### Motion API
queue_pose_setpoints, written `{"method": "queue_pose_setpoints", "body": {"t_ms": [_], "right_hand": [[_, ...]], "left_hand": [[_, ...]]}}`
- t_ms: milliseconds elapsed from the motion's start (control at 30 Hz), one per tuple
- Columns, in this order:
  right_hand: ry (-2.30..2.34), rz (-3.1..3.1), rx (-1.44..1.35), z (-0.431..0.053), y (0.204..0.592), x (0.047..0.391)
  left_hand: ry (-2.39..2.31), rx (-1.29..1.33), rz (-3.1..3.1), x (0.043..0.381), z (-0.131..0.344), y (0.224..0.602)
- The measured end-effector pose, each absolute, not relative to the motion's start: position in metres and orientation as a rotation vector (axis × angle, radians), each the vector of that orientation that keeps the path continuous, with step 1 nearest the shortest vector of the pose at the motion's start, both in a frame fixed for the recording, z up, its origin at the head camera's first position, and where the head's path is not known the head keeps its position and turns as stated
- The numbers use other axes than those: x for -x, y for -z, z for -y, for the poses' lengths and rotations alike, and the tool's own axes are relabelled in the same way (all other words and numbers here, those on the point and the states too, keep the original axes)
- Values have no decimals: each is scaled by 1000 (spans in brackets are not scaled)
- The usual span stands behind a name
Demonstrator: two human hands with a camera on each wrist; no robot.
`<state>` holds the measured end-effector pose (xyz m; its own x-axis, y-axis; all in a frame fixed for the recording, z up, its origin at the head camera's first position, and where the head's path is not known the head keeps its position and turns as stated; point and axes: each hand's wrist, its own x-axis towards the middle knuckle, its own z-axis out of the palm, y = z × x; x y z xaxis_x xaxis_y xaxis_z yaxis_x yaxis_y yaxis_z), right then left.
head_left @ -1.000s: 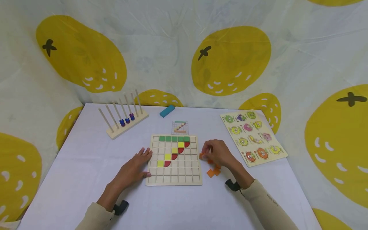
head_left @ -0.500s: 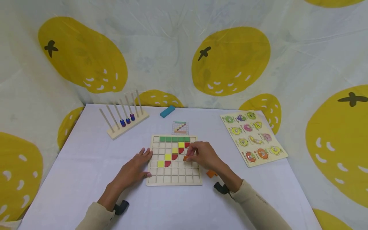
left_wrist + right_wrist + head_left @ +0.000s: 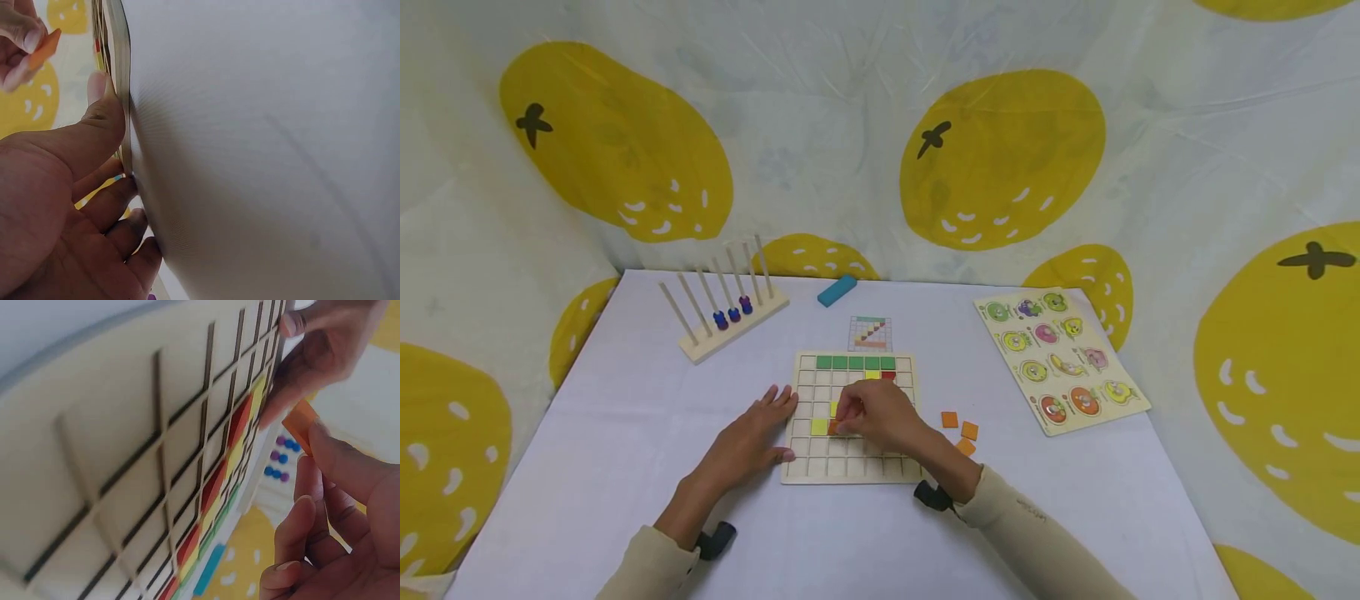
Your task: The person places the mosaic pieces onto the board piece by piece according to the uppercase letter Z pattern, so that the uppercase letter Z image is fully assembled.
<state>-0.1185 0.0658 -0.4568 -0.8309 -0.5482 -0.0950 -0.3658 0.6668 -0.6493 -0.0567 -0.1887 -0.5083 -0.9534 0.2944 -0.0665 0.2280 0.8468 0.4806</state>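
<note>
A square wooden grid board (image 3: 850, 472) bears a row of green squares (image 3: 856, 363) and a diagonal of yellow squares (image 3: 819, 427) beside red quarter-round pieces (image 3: 240, 420). Between thumb and fingertips my right hand (image 3: 883, 414) pinches an orange square tile (image 3: 300, 424), held tilted above the board's lower left part. The hand hides much of the diagonal in the head view. At the board's left edge rests my left hand (image 3: 747, 442), its fingers spread; in the left wrist view its thumb (image 3: 100, 115) lies over the rim.
Several loose orange tiles (image 3: 950, 420) lie right of the board. Behind it are a pattern card (image 3: 871, 335) and a teal block (image 3: 837, 291). A peg stand (image 3: 730, 329) with blue and purple beads is back left; a fruit puzzle board (image 3: 1063, 362) lies at right.
My right hand took an orange tile from the loose ones at right and carried it left over the board to the diagonal's lower end. My left hand has stayed in place.
</note>
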Motion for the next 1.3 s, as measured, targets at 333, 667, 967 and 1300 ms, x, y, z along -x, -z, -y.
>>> {"method": "queue_pose_setpoints", "body": {"t_ms": [333,667,967,1300], "right_hand": [[817,-2586,738,-36,464,111],[676,-2664,797,-28,472,110],[549,-2681,868,-25,477,107],[690,-2560,904,-38,476,110]], "left_hand": [[-743,-439,-2892,57,190,507],[-746,-427,-2890,56,189,506],[-749,-436,-2891,57,191,510],[-757,-434,-2896,57,191,510]]}}
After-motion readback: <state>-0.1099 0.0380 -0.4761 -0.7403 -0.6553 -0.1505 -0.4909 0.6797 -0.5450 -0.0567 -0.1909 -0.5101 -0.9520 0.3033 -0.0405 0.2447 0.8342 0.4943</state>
